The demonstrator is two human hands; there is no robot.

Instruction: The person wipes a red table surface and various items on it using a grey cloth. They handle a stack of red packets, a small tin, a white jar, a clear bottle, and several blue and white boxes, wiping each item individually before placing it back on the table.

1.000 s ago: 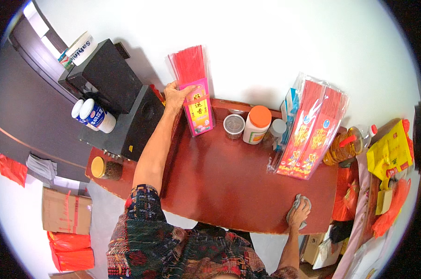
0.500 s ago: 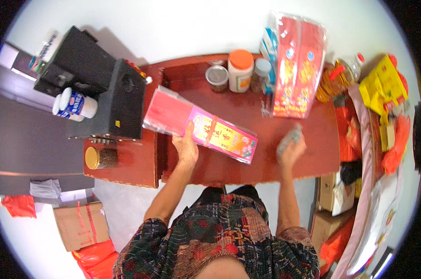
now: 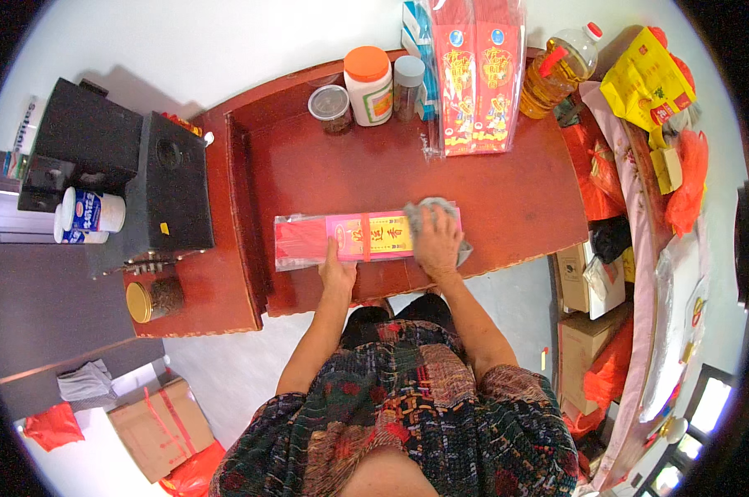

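Clock centred on pink packet (image 3: 374,238), flat near the front edge of the red-brown desk (image 3: 515,217). Left hand (image 3: 338,271) pinches its near edge at 7, thumb on top, fingers hidden. Right hand (image 3: 439,244) palm down at 3, fingers slightly spread over grey cloth (image 3: 420,212) on the packet's end; motion blur, can't tell if they grip it. Packet: clear wrap, red contents showing at the 9 end. Just before 12: short lidded jar (image 3: 331,111), dark contents. 12: orange-lidded white tub (image 3: 368,93), opaque. Past 12: grey-capped clear jar (image 3: 407,91), contents unclear. 1: clear-wrapped red packs (image 3: 476,91). Between 1 and 2: red-capped bottle (image 3: 556,73), amber liquid. Between 8 and 9: gold-lidded jar (image 3: 154,300), dark contents.
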